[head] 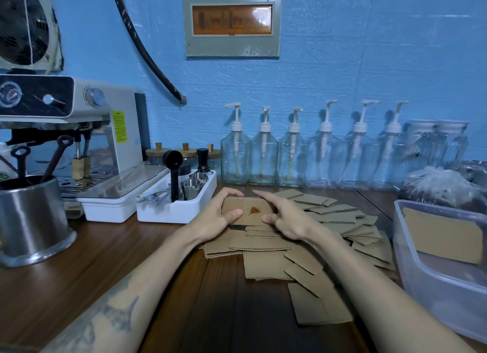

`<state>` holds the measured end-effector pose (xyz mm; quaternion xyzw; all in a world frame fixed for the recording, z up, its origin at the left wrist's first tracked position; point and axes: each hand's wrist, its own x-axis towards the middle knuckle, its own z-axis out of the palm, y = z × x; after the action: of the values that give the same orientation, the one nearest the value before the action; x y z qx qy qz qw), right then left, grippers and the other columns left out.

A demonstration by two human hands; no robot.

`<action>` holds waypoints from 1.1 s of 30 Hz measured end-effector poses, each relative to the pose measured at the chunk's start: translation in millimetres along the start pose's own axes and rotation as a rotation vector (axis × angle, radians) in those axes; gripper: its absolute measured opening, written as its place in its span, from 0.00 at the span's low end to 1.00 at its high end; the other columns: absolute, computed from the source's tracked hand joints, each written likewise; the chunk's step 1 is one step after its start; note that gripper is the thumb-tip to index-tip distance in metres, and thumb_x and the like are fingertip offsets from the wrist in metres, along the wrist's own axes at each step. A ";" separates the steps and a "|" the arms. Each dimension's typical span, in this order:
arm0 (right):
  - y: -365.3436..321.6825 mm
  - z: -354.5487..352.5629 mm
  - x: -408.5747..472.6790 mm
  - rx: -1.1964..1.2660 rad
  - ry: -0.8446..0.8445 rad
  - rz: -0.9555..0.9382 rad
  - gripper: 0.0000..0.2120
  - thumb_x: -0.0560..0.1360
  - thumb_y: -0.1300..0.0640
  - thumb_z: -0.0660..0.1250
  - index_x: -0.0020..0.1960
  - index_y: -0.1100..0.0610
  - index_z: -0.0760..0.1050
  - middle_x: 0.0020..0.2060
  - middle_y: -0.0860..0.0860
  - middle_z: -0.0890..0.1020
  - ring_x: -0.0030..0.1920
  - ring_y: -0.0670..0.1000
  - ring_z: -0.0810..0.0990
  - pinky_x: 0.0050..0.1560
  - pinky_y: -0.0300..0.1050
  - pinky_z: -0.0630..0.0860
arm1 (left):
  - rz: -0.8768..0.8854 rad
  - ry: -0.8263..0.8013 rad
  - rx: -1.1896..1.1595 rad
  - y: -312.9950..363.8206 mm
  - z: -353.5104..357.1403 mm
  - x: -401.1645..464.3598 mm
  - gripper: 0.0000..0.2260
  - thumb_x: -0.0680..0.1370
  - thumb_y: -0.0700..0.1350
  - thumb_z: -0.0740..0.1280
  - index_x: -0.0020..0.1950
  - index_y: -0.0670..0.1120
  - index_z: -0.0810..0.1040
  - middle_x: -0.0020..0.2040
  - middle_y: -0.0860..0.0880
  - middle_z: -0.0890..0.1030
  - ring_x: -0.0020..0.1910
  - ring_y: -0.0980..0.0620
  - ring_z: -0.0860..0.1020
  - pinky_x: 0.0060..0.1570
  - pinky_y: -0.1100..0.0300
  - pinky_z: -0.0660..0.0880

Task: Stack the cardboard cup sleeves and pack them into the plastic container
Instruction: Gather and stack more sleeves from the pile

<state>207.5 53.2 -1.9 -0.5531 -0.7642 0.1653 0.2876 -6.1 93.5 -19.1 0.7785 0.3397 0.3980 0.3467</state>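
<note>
Both hands, left (214, 218) and right (283, 222), pinch one stained sleeve (249, 210) (perhaps several); each grip closed on it.

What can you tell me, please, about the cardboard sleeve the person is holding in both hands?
The held sleeve is a flattened piece of brown cardboard with a small dark brown stain near its middle. It faces the camera, above the scattered pile of sleeves. The left hand grips its left edge, and the right hand its right edge.

Pump bottles (263, 157), espresso machine (79, 120)
</note>
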 end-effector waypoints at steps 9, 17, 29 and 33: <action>13.0 -24.8 -5.3 -0.003 0.095 0.054 0.30 0.78 0.61 0.68 0.76 0.49 0.63 0.49 0.49 0.80 0.54 0.50 0.78 0.61 0.40 0.72 | 0.005 0.149 0.009 -3.2 -9.3 3.4 0.11 0.80 0.41 0.67 0.60 0.51 0.73 0.52 0.52 0.79 0.45 0.67 0.78 0.40 0.74 0.71; 27.6 -23.5 -4.6 -0.240 -0.052 0.197 0.23 0.77 0.47 0.69 0.69 0.54 0.74 0.65 0.52 0.78 0.65 0.52 0.75 0.69 0.49 0.70 | -0.084 0.162 0.089 -15.0 -13.1 2.4 0.12 0.80 0.44 0.67 0.60 0.55 0.70 0.54 0.53 0.77 0.53 0.54 0.77 0.46 0.62 0.73; 33.3 -28.5 11.5 -0.225 0.143 0.172 0.17 0.78 0.49 0.67 0.64 0.53 0.77 0.61 0.52 0.77 0.63 0.53 0.74 0.65 0.48 0.70 | -0.077 0.160 0.055 -8.5 -10.5 3.3 0.11 0.81 0.44 0.66 0.61 0.54 0.71 0.55 0.51 0.78 0.53 0.55 0.78 0.46 0.63 0.74; 34.0 -36.8 34.7 -0.334 0.095 0.229 0.16 0.79 0.51 0.65 0.65 0.55 0.76 0.64 0.54 0.75 0.65 0.56 0.75 0.66 0.55 0.72 | -0.062 0.155 0.081 -9.9 -7.9 6.2 0.12 0.81 0.43 0.66 0.62 0.53 0.71 0.56 0.50 0.78 0.55 0.52 0.77 0.50 0.60 0.75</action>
<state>248.2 94.7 16.3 -0.6836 -0.6986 0.0414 0.2070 -12.5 105.9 -21.2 0.7479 0.4054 0.4319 0.2997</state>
